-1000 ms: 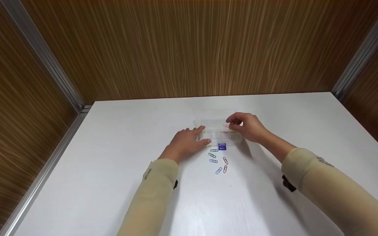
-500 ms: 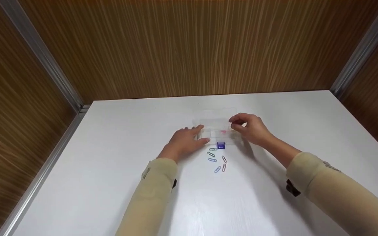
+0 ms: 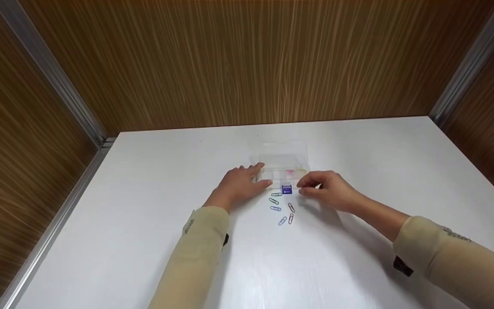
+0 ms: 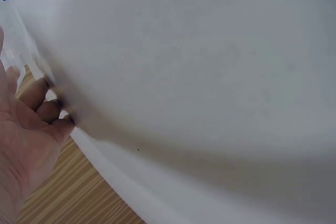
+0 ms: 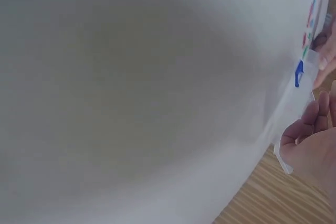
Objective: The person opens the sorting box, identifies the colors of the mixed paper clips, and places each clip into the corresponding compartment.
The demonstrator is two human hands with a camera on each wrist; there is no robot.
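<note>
A clear plastic box (image 3: 283, 168) lies on the white table (image 3: 144, 223) with its lid folded back and a blue latch (image 3: 286, 189) at its front. A pink paper clip (image 3: 290, 172) lies inside. Several coloured paper clips (image 3: 282, 210) are scattered just in front of the box. My left hand (image 3: 242, 185) grips the box's left end, thumb along the front; its fingertips (image 4: 48, 104) curl against the plastic. My right hand (image 3: 327, 189) hovers low at the box's front right corner, fingers (image 5: 310, 121) loosely curled, nothing visible in them. The right wrist view shows the blue latch (image 5: 299, 73).
Wood-grain walls with metal corner strips (image 3: 58, 86) close the table in at the back and both sides. The table's left edge (image 3: 54, 231) runs along a metal rail. Both forearms wear beige sleeves (image 3: 195, 253).
My right hand, which held a pink clip above the box a second ago, has come back toward me and down to the box's front right; the clip now lies inside. The left hand has stayed put.
</note>
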